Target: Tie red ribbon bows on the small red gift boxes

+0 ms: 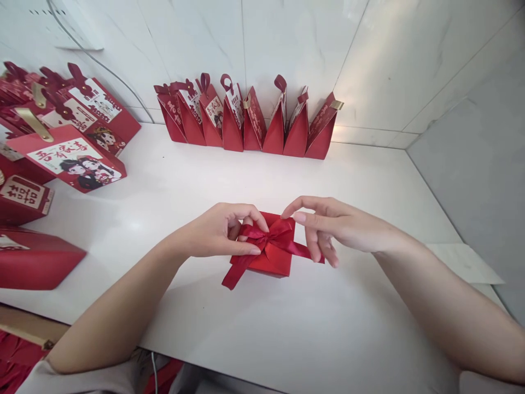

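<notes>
A small red gift box (268,269) sits on the white table, tied with a dark red satin ribbon (266,239) in a bow on its top. The ribbon's two tails spread out, one over the front left edge and one past the right side. My left hand (221,230) pinches the left side of the bow between thumb and index finger, near the knot. Over the right side of the box is my right hand (332,221). Its fingers are apart, with the index fingertip at the edge of the right loop.
A row of folded red gift boxes (253,128) with ribbon handles stands along the tiled wall. More printed red boxes (92,164) crowd the left side of the white table (197,317). A cable (98,60) runs down the wall. Red material (18,358) lies below the table's front left edge.
</notes>
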